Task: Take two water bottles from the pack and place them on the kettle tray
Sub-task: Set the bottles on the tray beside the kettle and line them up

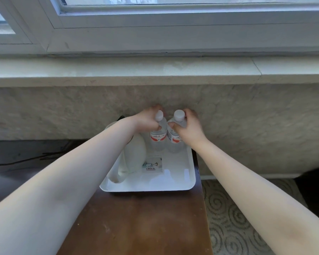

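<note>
Below a white-framed window [155,24] and its pale stone sill [118,70], a brown wooden table [136,223] is standing against the textured wall, with swirl-patterned carpet [226,218] lying to its right; on the table's far end a white kettle tray [173,184] is sitting, carrying a white kettle [134,157] on its left side and a small printed card [155,164] lying flat beside the kettle; at the tray's far right corner two water bottles are standing upright and side by side, nearly touching, each with a white cap and a red-and-white label; the left hand [147,119] is wrapping its fingers around the shoulder of the left bottle [157,138], while the right hand [189,126] is closing likewise around the neck of the right bottle [173,142]; both bottle bases are appearing to rest on the tray.
</note>
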`<state>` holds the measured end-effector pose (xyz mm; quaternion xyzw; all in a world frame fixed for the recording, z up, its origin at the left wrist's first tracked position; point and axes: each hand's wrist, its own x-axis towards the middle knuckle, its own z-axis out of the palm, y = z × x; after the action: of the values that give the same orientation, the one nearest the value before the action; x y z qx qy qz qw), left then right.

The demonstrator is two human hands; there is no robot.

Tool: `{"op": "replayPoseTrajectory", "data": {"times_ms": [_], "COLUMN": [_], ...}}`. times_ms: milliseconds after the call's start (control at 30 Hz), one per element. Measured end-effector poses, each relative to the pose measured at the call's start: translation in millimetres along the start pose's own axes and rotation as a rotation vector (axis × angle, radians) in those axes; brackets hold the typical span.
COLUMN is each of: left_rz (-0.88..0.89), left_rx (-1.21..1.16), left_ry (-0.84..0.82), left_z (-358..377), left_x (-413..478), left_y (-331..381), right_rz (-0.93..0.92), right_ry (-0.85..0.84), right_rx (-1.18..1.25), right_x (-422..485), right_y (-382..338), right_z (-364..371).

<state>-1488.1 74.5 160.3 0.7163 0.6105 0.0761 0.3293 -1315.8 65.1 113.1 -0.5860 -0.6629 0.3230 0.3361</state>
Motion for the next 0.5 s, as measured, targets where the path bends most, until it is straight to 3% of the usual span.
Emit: {"op": "replayPoseTrajectory", "data": {"times_ms": [233, 500], "left_rz": [0.007, 0.022], "left_rx": [0.238, 0.038], "left_ry": [-0.027, 0.334], "left_z": [0, 38], "left_x": [1, -10], "left_y": [-1, -13], "right_rz": [0.062, 0.094], "right_ry": [0.090, 0.127], "right_rx": [-0.008, 0.016], "right_x": [4, -1], "right_y": [-11, -6], "right_z": [10, 13]}}
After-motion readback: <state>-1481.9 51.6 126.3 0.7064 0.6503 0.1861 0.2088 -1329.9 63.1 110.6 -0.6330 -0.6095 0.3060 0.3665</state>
